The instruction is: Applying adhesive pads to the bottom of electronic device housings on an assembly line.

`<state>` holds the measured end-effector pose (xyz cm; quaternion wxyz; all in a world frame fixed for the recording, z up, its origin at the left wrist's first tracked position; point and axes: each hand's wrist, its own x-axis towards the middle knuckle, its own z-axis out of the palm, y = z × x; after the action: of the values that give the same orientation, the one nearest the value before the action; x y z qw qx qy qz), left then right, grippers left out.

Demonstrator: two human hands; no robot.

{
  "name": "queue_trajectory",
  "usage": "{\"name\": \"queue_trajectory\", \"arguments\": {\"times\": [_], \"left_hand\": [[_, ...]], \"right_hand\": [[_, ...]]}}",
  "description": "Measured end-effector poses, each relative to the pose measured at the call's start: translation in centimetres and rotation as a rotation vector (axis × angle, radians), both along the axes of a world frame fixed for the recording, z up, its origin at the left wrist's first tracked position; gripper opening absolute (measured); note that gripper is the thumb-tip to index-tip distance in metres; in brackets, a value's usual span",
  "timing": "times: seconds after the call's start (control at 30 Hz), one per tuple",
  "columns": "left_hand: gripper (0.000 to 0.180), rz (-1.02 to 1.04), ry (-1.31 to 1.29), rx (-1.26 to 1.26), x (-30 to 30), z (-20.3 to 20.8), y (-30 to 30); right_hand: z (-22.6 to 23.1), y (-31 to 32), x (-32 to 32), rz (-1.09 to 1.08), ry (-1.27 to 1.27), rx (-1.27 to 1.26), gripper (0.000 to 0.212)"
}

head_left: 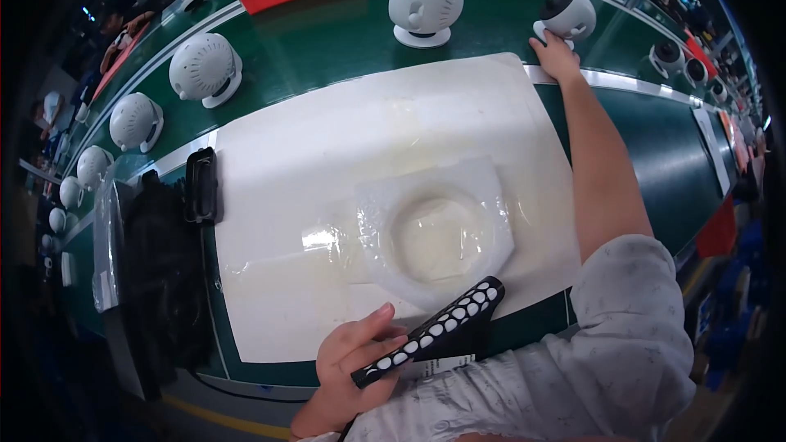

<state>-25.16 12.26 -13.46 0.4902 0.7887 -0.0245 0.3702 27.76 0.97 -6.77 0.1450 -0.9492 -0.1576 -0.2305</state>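
A black, white-dotted tool (pixel 449 322) slants over the counter's (pixel 655 135) near edge, gripped by the left hand (pixel 352 360). The right hand (pixel 558 57) touches the lower part of a black-fronted white spherical device (pixel 582 16) beyond the metal rail (pixel 624 82); whether that hand is closed, I cannot tell. A hollowed foam cradle (pixel 481 184) lies toward the white sheet's (pixel 344 139) near edge.
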Motion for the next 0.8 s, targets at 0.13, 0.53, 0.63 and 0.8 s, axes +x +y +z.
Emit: {"name": "queue_trajectory", "arguments": {"times": [0.13, 0.53, 0.63, 0.8], "left_hand": [[0.025, 0.038, -0.007, -0.007, -0.4, 0.6, 0.5], [0.020, -0.026, 0.013, 0.099, -1.6, 2.8, 1.2], [0.019, -0.044, -0.083, 0.077, -1.5, 3.5, 1.1], [0.023, -0.069, -0.073, -0.106, -1.4, 4.1, 0.5]], "right_hand": [[0.1, -0.2, -1.8, -0.051, -0.229, -0.092, 0.040], [5.5, -1.0, -29.1, 1.111, 0.307, 0.917, 0.025], [6.1, -0.1, -34.5, 1.169, 0.627, 0.662, 0.026], [4.8, -1.2, -35.4, 1.113, 0.689, 0.683, 0.029]]}}
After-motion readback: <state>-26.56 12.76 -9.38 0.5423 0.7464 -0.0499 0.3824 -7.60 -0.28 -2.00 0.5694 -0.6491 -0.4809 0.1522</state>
